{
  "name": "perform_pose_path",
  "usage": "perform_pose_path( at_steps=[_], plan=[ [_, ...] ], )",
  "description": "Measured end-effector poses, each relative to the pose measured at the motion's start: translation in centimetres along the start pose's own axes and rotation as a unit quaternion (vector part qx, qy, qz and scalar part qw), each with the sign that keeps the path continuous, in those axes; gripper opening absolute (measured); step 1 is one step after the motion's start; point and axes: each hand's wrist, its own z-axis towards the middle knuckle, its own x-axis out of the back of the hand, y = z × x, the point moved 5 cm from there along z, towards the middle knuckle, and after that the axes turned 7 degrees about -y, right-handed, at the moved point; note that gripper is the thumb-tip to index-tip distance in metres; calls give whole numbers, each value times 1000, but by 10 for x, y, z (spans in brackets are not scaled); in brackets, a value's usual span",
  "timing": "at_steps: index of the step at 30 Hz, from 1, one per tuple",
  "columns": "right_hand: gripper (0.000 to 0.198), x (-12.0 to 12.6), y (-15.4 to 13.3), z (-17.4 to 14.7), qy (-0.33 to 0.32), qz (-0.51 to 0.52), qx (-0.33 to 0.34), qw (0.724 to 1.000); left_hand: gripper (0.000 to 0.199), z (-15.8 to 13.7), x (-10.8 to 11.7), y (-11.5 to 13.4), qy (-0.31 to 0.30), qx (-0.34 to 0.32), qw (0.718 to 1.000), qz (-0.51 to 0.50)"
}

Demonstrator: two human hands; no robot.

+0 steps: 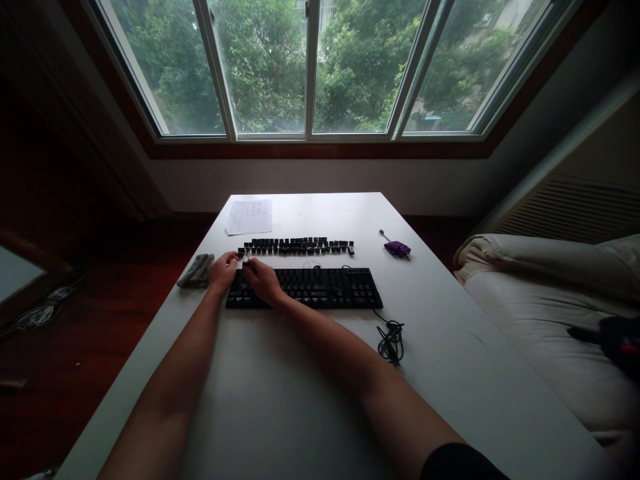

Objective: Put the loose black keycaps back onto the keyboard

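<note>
A black keyboard [323, 288] lies across the white table in front of me. Behind it, loose black keycaps [300, 246] stand in rows. My right hand [264, 280] is closed over the keyboard's upper left part, its fingers round a small tool with thin wires pointing up, which looks like a keycap puller [247, 256]. Just left of it, at the keyboard's corner, my left hand [223, 271] has its thumb and fingertips pinched together beside the end of the keycap rows. Whatever sits between those fingertips is too small to make out.
A grey cloth [197, 271] rests by the table's left edge, with a printed paper sheet [249, 217] farther back. To the right are a purple cloth bundle [397, 249] with a thin stick and a coiled black cable [391, 341]. A clear round item [313, 265] sits behind the keyboard.
</note>
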Motion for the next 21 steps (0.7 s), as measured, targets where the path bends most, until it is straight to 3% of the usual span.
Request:
perform_pose_path(
  at_steps=[21],
  plan=[
    [13, -6, -2, 1, -39, -40, 31, 998, 37, 1, -1, 0, -13, 6, 1000, -2]
  ],
)
